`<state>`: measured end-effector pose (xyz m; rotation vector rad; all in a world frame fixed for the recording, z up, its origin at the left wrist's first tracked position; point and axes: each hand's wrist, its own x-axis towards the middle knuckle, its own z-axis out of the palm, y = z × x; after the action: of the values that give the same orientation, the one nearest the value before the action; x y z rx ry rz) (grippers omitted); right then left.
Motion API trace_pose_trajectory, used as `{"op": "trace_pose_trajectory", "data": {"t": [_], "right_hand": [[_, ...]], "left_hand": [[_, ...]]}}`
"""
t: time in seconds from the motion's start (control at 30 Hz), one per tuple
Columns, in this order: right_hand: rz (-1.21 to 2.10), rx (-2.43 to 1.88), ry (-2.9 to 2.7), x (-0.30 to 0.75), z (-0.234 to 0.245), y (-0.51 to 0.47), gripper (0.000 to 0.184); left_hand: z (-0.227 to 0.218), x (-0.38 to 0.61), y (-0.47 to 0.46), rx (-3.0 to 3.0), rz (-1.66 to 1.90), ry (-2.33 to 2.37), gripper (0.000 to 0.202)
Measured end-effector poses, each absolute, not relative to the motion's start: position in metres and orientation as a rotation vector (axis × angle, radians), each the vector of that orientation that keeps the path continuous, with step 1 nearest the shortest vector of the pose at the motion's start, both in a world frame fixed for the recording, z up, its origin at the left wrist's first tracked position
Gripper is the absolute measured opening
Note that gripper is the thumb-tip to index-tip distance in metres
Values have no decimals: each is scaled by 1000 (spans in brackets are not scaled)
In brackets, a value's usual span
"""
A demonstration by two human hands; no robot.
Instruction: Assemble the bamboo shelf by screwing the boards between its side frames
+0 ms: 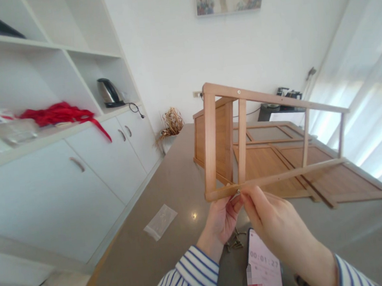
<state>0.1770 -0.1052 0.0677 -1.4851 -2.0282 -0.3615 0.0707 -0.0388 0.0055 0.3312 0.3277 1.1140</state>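
Observation:
A wooden side frame with crossbars (209,146) stands tilted on its edge above the table. A wooden panel (215,136) meets it from behind. My left hand (221,220) is closed at the underside of the frame's lower rail, its fingertips touching the wood. My right hand (270,209) pinches at a small metal screw (238,191) in that rail, close to the left fingers. The screw's tip is hidden. Below my hands lies a pile of screws (236,241), partly covered by my left wrist.
A phone showing a timer (264,258) lies near the table's front edge. A clear plastic bag (160,221) is left of my hands. Several wooden panels (262,164) lie across the table's right side. White cabinets (94,168) line the left.

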Motion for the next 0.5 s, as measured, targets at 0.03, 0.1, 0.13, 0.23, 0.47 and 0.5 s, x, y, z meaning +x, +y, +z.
{"op": "trace_pose_trajectory", "data": {"t": [0.03, 0.1, 0.13, 0.23, 0.47, 0.5], "right_hand": [[-372, -1445, -2068, 178, 68, -105, 17], [-346, -1389, -2124, 181, 70, -104, 17], [-309, -1365, -2146, 183, 71, -104, 16], [-180, -1319, -2207, 187, 75, -104, 17], [-54, -1460, -2191, 192, 79, -101, 17], [11, -1463, -2186, 192, 80, -101, 17]], "left_hand": [[6, 71, -39, 327, 1117, 327, 3], [6, 70, -39, 322, 1120, 333, 3], [6, 70, -39, 321, 1121, 338, 3], [6, 70, -39, 324, 1116, 343, 3], [9, 69, -41, 341, 1109, 314, 2], [9, 69, -41, 341, 1113, 315, 2]]}}
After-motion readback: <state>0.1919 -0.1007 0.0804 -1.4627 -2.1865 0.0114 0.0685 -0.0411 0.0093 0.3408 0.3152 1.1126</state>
